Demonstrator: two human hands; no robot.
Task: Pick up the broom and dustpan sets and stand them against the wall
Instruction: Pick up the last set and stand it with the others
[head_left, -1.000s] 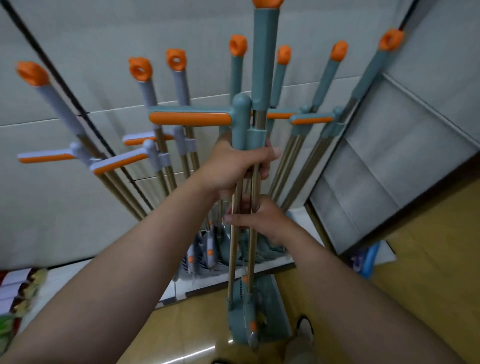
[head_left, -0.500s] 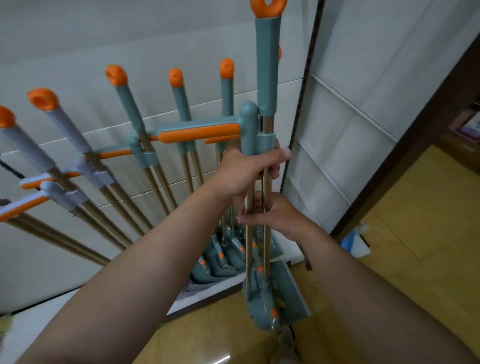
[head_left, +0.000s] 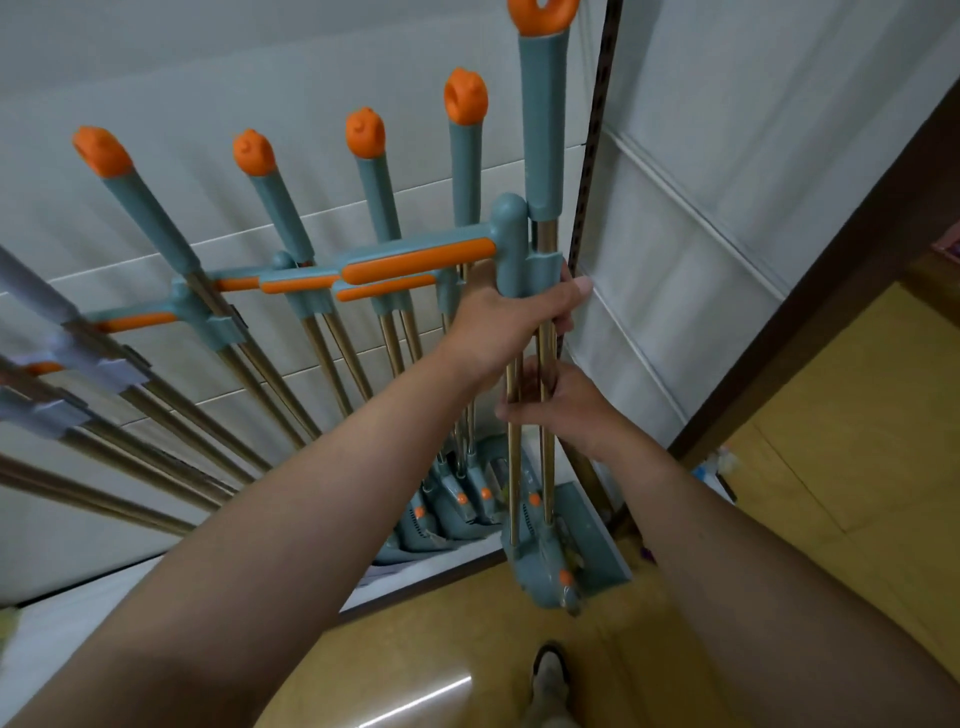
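Grey tiled wall (head_left: 260, 78) fills the head view above a yellow floor (head_left: 857, 415). Against the wall leans a row of teal broom and dustpan sets (head_left: 374, 192) with orange caps. Nearest the wall's corner, the held set (head_left: 543, 130) stands upright. The left hand (head_left: 511, 322) wraps its two metal poles just under the teal clip, and the right hand (head_left: 561, 410) grips them lower. Its dustpan (head_left: 566, 566) sits by the wall's base; whether it touches the floor is unclear.

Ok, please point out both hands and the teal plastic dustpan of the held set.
left hand (head_left: 511, 322): head view, back of the hand.
right hand (head_left: 563, 410): head view, back of the hand.
teal plastic dustpan (head_left: 597, 540): head view, its flat inner panel.
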